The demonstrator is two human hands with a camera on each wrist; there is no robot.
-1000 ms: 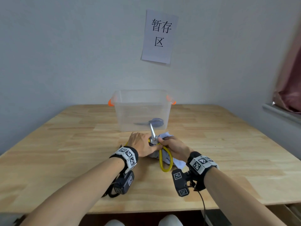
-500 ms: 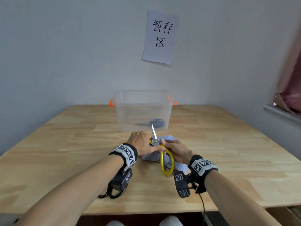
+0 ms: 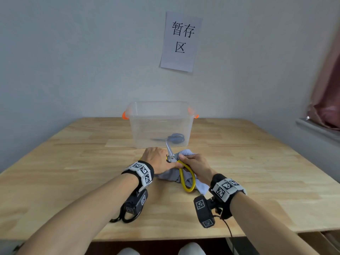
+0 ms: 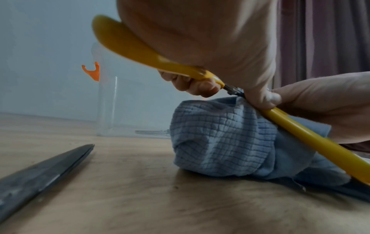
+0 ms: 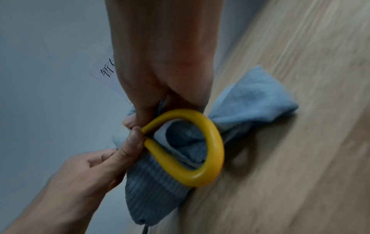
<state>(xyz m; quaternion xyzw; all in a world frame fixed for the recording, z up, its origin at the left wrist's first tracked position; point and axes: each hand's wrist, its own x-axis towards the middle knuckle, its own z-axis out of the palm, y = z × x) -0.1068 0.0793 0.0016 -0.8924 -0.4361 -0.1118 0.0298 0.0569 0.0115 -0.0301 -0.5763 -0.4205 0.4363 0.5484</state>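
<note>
Wooden table (image 3: 73, 172) at mid frame, left hand (image 3: 156, 159) grips yellow scissors (image 3: 171, 155), right hand (image 3: 197, 165) pinches them over blue cloth (image 3: 186, 152)

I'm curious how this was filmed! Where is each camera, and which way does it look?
Head: on the person's head, looking forward and down at the wooden table, the clear plastic box with orange handles, both forearms, left hand and right hand.
Left wrist: under that wrist, low over the table, facing the box; the left palm and thumb show.
Right wrist: on that wrist, looking along the hand at the yellow-handled metal scissors; its fingers show.
Both wrist views share the scissors and the blue-grey checked cloth.
</note>
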